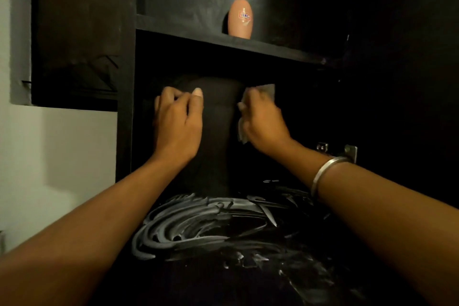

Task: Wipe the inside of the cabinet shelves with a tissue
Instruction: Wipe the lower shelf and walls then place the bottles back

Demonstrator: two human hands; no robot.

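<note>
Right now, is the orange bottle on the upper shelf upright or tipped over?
Upright: the orange bottle stands on its flat base on the upper shelf, label facing out.

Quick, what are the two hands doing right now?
Left hand: fingers curled round a dark object.
Right hand: fingers hold the tissue.

A bottle (240, 18) stands on the upper shelf (223, 41), above both hands inside the cabinet (126, 107).

Both forearms are bare, with no sleeves in view. A plain, smooth silver metal bangle (325, 172) circles the right wrist at the right of the frame. The left thumbnail (198, 92) is long and pale.
</note>
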